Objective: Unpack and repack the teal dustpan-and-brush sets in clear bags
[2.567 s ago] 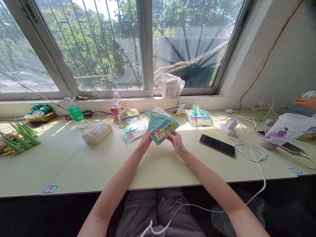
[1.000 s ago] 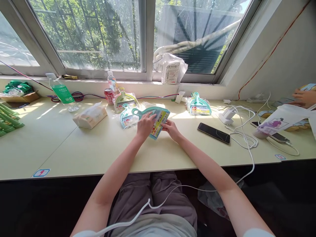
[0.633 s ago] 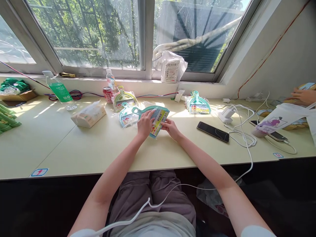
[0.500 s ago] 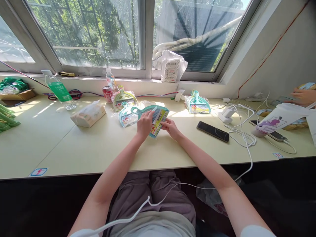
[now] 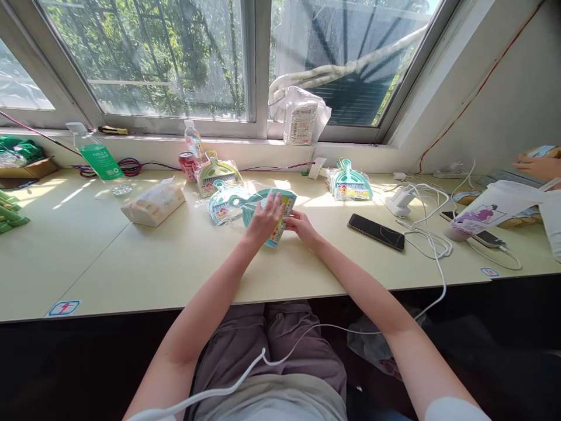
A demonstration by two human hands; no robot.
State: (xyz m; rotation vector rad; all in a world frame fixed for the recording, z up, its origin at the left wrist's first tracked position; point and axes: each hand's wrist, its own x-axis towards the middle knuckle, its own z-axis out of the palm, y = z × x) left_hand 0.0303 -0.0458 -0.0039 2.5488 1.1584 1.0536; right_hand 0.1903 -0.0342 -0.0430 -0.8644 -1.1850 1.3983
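A teal dustpan set point(image 5: 249, 213) with a yellow printed label lies tilted over the table in front of me, its handle pointing left. My left hand point(image 5: 264, 221) rests across its face, fingers stretched and a little apart over the label. At the right edge, my right hand point(image 5: 302, 228) grips the dustpan between thumb and fingers. Behind and left of it is another teal dustpan set point(image 5: 224, 204) in clear wrap, and past that a green dustpan set point(image 5: 217, 174). More wrapped teal dustpan sets point(image 5: 349, 181) are piled to the right.
A tissue pack point(image 5: 153, 204), a tilted water bottle point(image 5: 103, 161) and a red can point(image 5: 187, 166) stand left. On the right are a black phone point(image 5: 377, 232), white cables point(image 5: 432, 234) and a plastic cup point(image 5: 491, 210). Another person's hand point(image 5: 539, 169) shows at far right.
My left hand has shifted right over the label and its fingers have straightened. More of the dustpan's teal face shows beside the hand. My right hand stays at the edge.
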